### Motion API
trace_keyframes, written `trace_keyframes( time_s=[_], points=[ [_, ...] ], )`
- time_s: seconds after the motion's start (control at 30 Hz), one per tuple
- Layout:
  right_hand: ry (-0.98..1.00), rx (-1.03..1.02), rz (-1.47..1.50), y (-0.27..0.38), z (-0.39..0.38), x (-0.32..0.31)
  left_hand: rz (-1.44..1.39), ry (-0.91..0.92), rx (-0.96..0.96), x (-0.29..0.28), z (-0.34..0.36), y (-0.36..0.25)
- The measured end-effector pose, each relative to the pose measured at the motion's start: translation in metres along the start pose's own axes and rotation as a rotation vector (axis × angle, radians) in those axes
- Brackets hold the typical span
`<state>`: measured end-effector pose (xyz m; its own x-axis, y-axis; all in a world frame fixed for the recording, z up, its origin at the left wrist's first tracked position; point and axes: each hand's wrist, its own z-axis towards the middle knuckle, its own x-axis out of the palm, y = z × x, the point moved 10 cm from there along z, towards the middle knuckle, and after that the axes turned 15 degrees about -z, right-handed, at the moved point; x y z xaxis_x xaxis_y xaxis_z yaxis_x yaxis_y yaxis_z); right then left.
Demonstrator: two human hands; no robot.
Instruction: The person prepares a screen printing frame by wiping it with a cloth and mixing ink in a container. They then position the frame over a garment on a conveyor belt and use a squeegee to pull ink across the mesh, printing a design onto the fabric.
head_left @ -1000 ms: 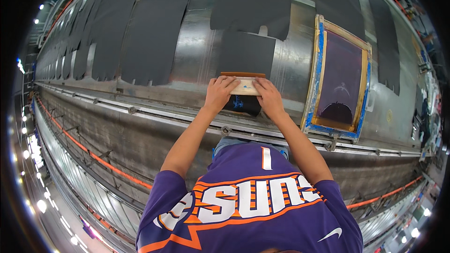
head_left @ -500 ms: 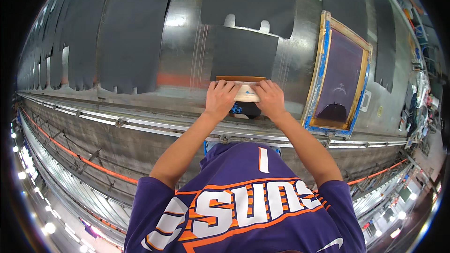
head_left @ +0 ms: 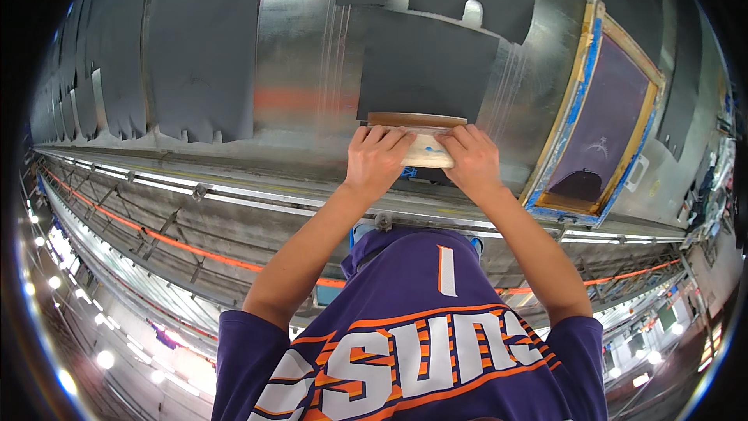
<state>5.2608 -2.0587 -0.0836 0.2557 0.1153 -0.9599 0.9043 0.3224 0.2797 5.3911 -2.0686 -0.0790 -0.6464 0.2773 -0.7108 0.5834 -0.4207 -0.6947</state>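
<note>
"Grip?"
"L hand (head_left: 379, 160) + R hand (head_left: 472, 157) both clasp wooden block (head_left: 426, 151), 1 per end."
"Block's where?"
"Near end of dk sheet (head_left: 428, 66), on metal tbl (head_left: 304, 54); taped frame (head_left: 571, 105) off to R."

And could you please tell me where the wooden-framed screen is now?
In the head view, the wooden-framed screen lies on the metal table, right of the right hand, its lower end by the table's near edge.
</note>
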Motion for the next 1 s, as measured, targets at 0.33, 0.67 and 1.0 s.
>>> trace_keyframes(
  time_s=[0.33,0.67,1.0],
  points=[
    [0.005,0.015,0.064,-0.011,0.02,-0.012,0.018,0.027,0.021,-0.007,0.027,0.003],
    [0.005,0.008,0.055,-0.016,0.038,-0.019,0.03,0.106,-0.025,-0.008,0.044,0.011],
    [0.04,0.013,0.104,-0.013,0.029,-0.018,0.017,0.086,0.01,-0.01,0.036,0.003]
  ],
)
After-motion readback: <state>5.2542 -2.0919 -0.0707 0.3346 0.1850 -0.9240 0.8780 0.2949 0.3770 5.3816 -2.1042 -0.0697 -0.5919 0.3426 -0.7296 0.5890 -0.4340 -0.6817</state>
